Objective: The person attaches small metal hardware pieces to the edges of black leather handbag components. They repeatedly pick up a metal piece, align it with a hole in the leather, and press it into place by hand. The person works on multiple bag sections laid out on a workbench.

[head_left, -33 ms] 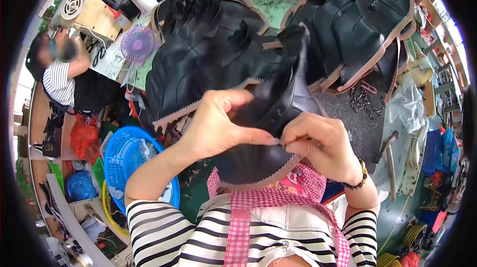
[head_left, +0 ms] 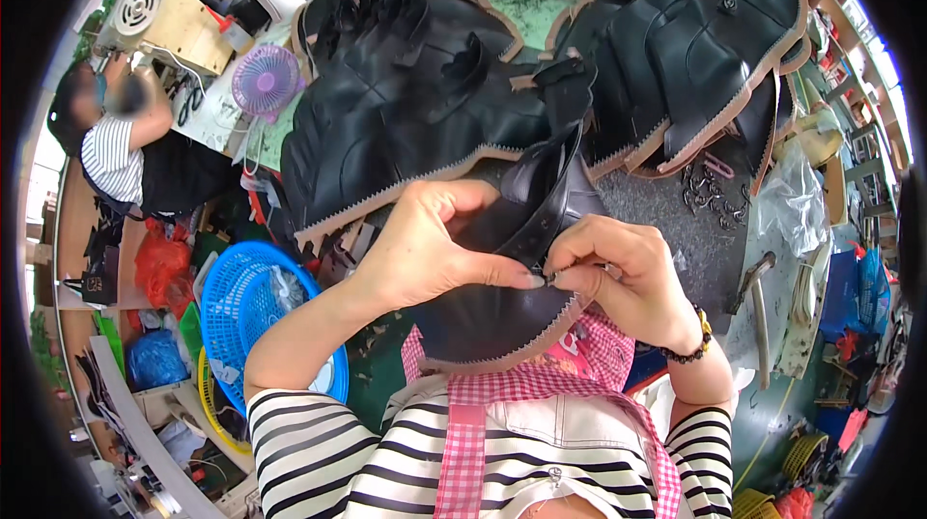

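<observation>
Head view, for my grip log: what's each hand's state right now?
Left hand: closed, holding the black upper.
Right hand: pinched closed at the upper; what it pinches is too small to tell.

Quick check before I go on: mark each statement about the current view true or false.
1. The left hand and right hand hold the same black leather piece. True.
2. The blue basket is on the person's right. False: it is on the left.
3. A beaded bracelet circles the right wrist. True.
4. The fan is green. False: it is purple.
5. Small metal pieces lie on the dark mat. True.
</observation>
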`<action>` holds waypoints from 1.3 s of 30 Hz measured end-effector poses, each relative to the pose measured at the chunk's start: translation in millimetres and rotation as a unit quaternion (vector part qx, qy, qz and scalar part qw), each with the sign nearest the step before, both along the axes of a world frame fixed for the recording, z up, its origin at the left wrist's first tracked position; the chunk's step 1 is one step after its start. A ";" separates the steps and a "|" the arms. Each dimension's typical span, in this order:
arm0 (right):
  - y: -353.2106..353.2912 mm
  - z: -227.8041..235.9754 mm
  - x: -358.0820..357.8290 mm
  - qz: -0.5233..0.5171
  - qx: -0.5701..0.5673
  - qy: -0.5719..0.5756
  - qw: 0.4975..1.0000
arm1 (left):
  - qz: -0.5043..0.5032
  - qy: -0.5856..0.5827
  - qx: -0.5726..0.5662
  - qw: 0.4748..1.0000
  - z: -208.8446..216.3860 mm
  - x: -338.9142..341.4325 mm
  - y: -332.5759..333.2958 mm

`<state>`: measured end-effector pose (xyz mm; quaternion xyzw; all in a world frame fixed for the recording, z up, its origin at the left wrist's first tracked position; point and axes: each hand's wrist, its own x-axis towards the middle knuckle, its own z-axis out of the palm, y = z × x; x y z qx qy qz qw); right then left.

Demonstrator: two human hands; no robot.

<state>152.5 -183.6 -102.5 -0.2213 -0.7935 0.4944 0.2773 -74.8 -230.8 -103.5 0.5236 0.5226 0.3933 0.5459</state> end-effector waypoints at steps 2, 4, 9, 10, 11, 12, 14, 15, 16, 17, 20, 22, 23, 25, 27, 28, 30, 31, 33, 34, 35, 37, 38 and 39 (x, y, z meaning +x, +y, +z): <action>-3.4 -7.5 2.1 -0.005 -0.050 -0.012 0.999 | -0.030 0.032 -0.013 0.999 -12.8 -0.1 -5.9; -4.9 -10.8 3.9 -0.001 -0.048 -0.022 0.999 | -0.050 0.046 -0.023 0.997 -7.4 3.2 -8.8; -11.6 -10.6 5.6 -0.013 -0.066 -0.055 0.996 | -0.049 0.025 -0.048 0.997 -8.6 12.0 -12.5; -14.0 -9.1 6.3 -0.017 -0.087 -0.060 0.994 | -0.044 0.028 -0.053 0.997 -3.7 13.8 -12.4; -15.8 -7.7 6.5 -0.019 -0.100 -0.065 0.993 | -0.039 0.030 -0.058 0.997 -1.0 15.2 -12.3; -17.5 -6.4 6.5 -0.022 -0.113 -0.070 0.991 | -0.039 0.018 -0.063 0.997 -1.1 16.1 -12.3; -20.1 -7.0 7.3 -0.025 -0.150 -0.077 0.985 | -0.036 -0.005 -0.073 0.997 -2.3 17.6 -13.7; -20.8 -8.4 8.7 -0.027 -0.174 -0.079 0.981 | -0.039 -0.003 -0.064 0.997 -5.6 18.2 -14.8; -21.7 -9.5 9.3 -0.028 -0.199 -0.079 0.977 | -0.041 0.001 -0.056 0.998 -10.3 18.6 -17.0; -22.3 -9.8 9.3 -0.032 -0.201 -0.073 0.976 | -0.043 0.004 -0.048 0.998 -13.0 19.0 -18.8; -22.5 -10.3 9.8 -0.039 -0.203 -0.065 0.976 | -0.060 0.053 -0.064 0.995 -8.5 19.5 -20.0; -22.4 -11.3 11.3 -0.039 -0.200 -0.068 0.977 | -0.051 0.028 -0.076 0.995 -9.1 21.9 -21.9; -21.9 -10.6 11.4 -0.039 -0.198 -0.080 0.976 | -0.047 0.015 -0.083 0.995 -9.4 23.6 -23.1; -20.8 -7.9 11.7 -0.042 -0.193 -0.102 0.975 | -0.040 0.045 -0.064 0.996 -8.3 26.8 -24.7; -22.5 -10.5 11.7 -0.059 -0.154 -0.104 0.981 | -0.029 0.051 -0.040 0.997 -9.3 29.4 -25.4; -23.1 -12.0 10.9 -0.068 -0.134 -0.103 0.983 | -0.020 0.043 -0.025 0.999 -12.6 30.0 -25.7; -32.1 -12.8 7.0 -0.139 -0.161 -0.087 0.973 | 0.000 0.026 -0.009 1.000 -18.9 30.5 -28.1; -35.8 -13.8 6.6 -0.179 -0.175 -0.080 0.965 | 0.007 0.016 -0.008 1.000 -23.0 31.0 -29.8; -37.6 -31.4 12.0 -0.181 -0.156 -0.026 0.971 | 0.013 0.032 0.009 0.999 -24.4 32.9 -32.4; -39.6 -37.1 15.2 -0.179 -0.192 -0.006 0.965 | 0.012 0.056 0.026 0.998 -24.9 35.4 -33.7; -41.4 -40.6 17.6 -0.178 -0.226 0.014 0.958 | 0.011 0.079 0.043 0.996 -25.6 37.3 -34.3; -44.4 -44.3 20.4 -0.202 -0.217 0.025 0.955 | 0.012 0.055 0.028 0.998 -37.7 35.3 -35.5; -45.9 -45.6 21.6 -0.215 -0.212 0.030 0.953 | 0.009 0.055 0.023 0.998 -38.7 36.6 -35.5; -47.4 -45.9 22.3 -0.219 -0.201 0.018 0.955 | 0.006 0.054 0.018 0.998 -39.7 37.6 -34.8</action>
